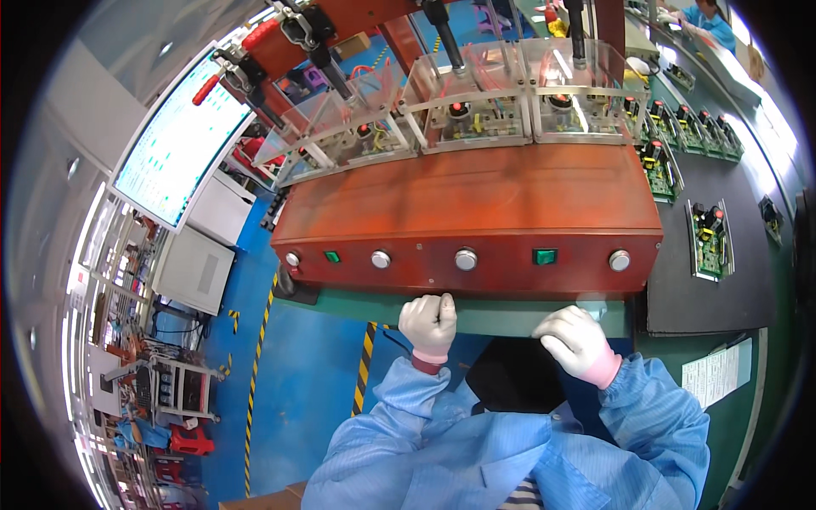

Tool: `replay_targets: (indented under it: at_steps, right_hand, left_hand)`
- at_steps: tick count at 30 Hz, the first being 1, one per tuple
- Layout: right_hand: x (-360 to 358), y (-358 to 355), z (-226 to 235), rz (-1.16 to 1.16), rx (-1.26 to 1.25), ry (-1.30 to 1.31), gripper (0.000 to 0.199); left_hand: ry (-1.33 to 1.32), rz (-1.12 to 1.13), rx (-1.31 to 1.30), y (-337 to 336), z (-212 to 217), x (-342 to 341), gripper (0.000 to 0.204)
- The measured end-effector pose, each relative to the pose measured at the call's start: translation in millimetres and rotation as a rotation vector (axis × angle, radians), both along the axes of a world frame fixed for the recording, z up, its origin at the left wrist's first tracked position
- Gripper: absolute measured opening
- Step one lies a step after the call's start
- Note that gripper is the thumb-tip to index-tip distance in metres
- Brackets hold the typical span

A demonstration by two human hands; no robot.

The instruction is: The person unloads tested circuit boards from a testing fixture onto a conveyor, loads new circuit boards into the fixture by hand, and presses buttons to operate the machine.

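Observation:
My left hand [428, 325], in a white glove with a pink cuff, is curled into a loose fist at the front edge of the green bench [501, 316]. My right hand [578, 340], gloved the same way, has its fingers bent in over the bench edge, and nothing shows in it. Just beyond both hands stands a red test fixture [467, 200] with round silver buttons [465, 259] and green switches [545, 256] on its front. Circuit boards [476, 126] sit under its clear covers [578, 68]. Neither hand touches the fixture's buttons.
Toggle clamps with red handles [260, 35] rise over the fixture. A lit monitor [183, 136] stands at the left. On the black mat [710, 297] at the right lies a green circuit board [711, 241], with several more behind it. A paper sheet [716, 375] lies nearer. Another person [710, 24] sits far right.

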State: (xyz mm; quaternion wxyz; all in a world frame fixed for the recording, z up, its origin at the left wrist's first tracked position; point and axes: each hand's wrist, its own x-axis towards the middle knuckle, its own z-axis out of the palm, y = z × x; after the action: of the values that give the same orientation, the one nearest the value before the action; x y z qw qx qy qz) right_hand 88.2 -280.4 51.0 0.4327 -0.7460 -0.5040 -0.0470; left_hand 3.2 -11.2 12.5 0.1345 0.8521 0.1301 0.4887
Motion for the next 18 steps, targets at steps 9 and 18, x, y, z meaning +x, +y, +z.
replay_targets:
  at_steps: [9, 18]
  right_hand:
    - [0, -2, 0, -0.034, -0.01, 0.021, 0.012]
    - [7, -5, -12, -0.029, 0.049, -0.113, 0.013]
  left_hand:
    - [0.021, 0.0, 0.001, 3, -4, 1, 0.027]
    - [0.054, -0.073, -0.032, 5, -7, 5, 0.031]
